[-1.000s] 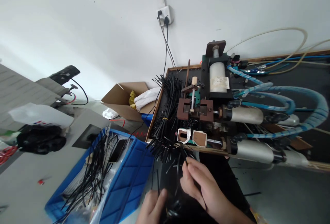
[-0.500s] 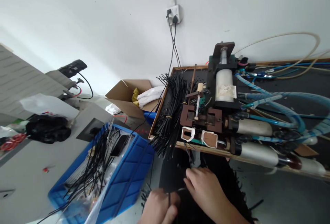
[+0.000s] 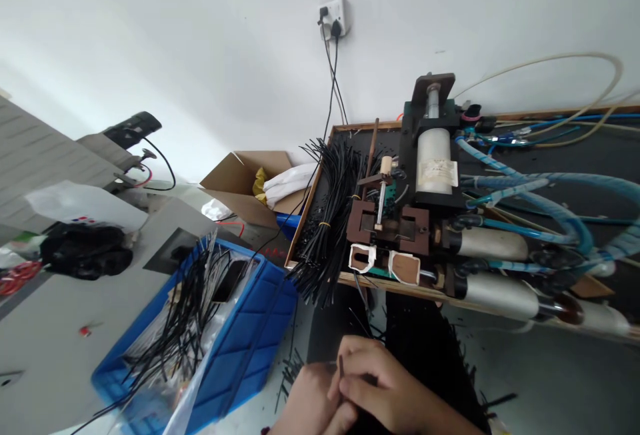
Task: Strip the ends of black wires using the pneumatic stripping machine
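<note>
Low in the view, over my lap, my left hand [image 3: 311,396] and my right hand [image 3: 381,385] come together, with the fingers of both curled. A short end of thin black cable [image 3: 341,367] sticks up between them, pinched where they meet. Its remaining length is hidden by the hands. Just beyond, a bundle of black cables [image 3: 330,221], tied with a yellowish band, lies on the left part of the wood-edged bench [image 3: 316,185]. To its right stands a pneumatic fixture with brown jaws [image 3: 415,229] and white-edged pads [image 3: 405,268].
A blue crate [image 3: 250,341] with black cables and a phone [image 3: 230,280] stands at the left. Behind it sits an open cardboard box [image 3: 235,191]. Metal cylinders [image 3: 493,245] and blue hoses [image 3: 575,188] fill the bench's right side. Black offcuts lie on the floor.
My right hand has moved down and left to meet my left hand, and its fingers have closed in at the cable end. The view has shifted slightly.
</note>
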`<act>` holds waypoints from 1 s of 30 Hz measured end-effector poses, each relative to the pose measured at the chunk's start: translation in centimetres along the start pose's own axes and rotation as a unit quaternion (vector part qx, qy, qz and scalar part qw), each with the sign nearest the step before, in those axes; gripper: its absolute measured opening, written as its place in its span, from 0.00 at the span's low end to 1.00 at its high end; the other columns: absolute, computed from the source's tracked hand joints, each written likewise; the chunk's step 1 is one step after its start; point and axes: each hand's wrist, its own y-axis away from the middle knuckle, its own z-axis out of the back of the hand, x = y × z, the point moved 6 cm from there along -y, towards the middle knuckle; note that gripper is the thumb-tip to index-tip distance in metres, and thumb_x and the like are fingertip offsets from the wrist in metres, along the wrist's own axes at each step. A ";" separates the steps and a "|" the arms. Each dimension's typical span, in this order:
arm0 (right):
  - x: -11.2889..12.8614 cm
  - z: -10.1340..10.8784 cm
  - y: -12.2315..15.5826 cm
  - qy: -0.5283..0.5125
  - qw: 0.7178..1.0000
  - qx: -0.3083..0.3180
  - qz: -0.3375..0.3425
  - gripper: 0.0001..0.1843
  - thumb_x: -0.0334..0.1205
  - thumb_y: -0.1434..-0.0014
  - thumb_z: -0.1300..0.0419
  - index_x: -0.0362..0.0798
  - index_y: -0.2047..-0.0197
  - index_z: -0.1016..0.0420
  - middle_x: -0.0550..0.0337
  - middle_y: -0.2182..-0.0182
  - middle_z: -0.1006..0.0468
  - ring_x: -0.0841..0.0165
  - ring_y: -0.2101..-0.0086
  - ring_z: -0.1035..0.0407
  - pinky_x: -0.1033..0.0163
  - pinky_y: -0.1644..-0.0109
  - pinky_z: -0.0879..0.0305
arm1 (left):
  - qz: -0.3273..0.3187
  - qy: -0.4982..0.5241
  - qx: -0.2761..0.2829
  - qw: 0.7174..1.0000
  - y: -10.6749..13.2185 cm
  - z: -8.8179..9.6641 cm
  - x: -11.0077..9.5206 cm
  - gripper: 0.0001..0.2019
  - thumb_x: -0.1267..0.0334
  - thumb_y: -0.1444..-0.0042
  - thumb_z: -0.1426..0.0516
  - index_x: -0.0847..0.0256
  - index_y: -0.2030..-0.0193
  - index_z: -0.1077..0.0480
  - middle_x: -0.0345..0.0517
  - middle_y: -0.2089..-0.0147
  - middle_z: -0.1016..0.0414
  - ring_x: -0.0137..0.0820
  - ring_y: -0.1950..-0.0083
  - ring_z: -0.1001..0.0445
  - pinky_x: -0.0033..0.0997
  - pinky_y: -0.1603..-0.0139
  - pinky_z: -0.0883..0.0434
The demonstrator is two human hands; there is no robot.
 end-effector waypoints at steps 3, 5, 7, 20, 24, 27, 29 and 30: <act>-0.3 0.8 -0.1 -0.022 0.995 -0.097 0.006 0.25 0.55 0.25 0.44 0.47 0.63 0.15 0.58 0.68 0.26 0.66 0.66 0.30 0.61 0.59 0.35 | -0.004 -0.026 0.029 0.999 -0.1 -0.3 0.1 0.32 0.44 0.22 0.68 0.55 0.69 0.35 0.41 0.75 0.29 0.32 0.77 0.32 0.37 0.72 0.39; -0.6 1.2 0.0 -0.026 0.989 -0.144 0.004 0.25 0.55 0.24 0.45 0.47 0.60 0.15 0.58 0.68 0.25 0.66 0.66 0.30 0.61 0.60 0.36 | -0.009 -0.050 0.038 0.998 -0.2 -0.3 0.1 0.30 0.50 0.21 0.66 0.55 0.72 0.37 0.39 0.78 0.32 0.31 0.79 0.35 0.38 0.72 0.40; -0.7 0.9 -0.1 -0.004 0.991 -0.130 0.004 0.22 0.51 0.25 0.45 0.47 0.60 0.14 0.57 0.67 0.23 0.65 0.65 0.29 0.61 0.59 0.35 | -0.005 -0.071 0.036 0.997 -0.3 -0.2 0.2 0.28 0.56 0.21 0.64 0.56 0.71 0.36 0.39 0.78 0.30 0.30 0.79 0.33 0.38 0.72 0.41; -0.5 1.3 0.1 0.034 0.999 0.002 -0.026 0.09 0.41 0.38 0.34 0.47 0.65 0.12 0.55 0.62 0.19 0.63 0.61 0.24 0.58 0.54 0.32 | 0.003 -0.125 0.038 0.991 -0.3 0.3 0.1 0.29 0.59 0.21 0.64 0.56 0.75 0.38 0.39 0.79 0.32 0.30 0.79 0.37 0.36 0.70 0.42; -0.5 1.4 0.0 -0.067 0.996 -0.050 -0.021 0.20 0.52 0.31 0.36 0.45 0.69 0.20 0.56 0.66 0.20 0.66 0.66 0.27 0.61 0.59 0.34 | 0.041 -0.077 0.041 0.995 0.3 0.1 0.8 0.33 0.48 0.22 0.66 0.56 0.72 0.32 0.43 0.76 0.29 0.33 0.76 0.33 0.36 0.69 0.40; -1.3 1.2 0.4 -0.259 0.962 -0.078 -0.043 0.23 0.60 0.26 0.43 0.48 0.61 0.28 0.62 0.76 0.22 0.73 0.80 0.37 0.68 0.75 0.43 | 0.050 0.001 0.075 0.996 0.7 -0.6 0.9 0.36 0.44 0.23 0.69 0.56 0.68 0.29 0.41 0.76 0.29 0.32 0.76 0.34 0.35 0.67 0.37; -1.3 1.1 0.8 -0.383 0.920 -0.069 -0.046 0.19 0.58 0.24 0.45 0.51 0.57 0.32 0.70 0.83 0.28 0.75 0.87 0.47 0.71 0.81 0.52 | 0.064 0.007 0.087 0.994 1.0 -1.2 1.1 0.34 0.44 0.22 0.66 0.56 0.70 0.30 0.40 0.78 0.31 0.31 0.77 0.36 0.35 0.69 0.39; -1.1 1.1 1.0 -0.431 0.899 -0.059 -0.043 0.16 0.56 0.23 0.46 0.52 0.56 0.33 0.74 0.86 0.32 0.76 0.88 0.50 0.72 0.82 0.53 | 0.077 -0.001 0.088 0.993 1.3 -1.6 1.4 0.34 0.45 0.22 0.64 0.56 0.73 0.32 0.39 0.79 0.32 0.30 0.78 0.38 0.35 0.71 0.41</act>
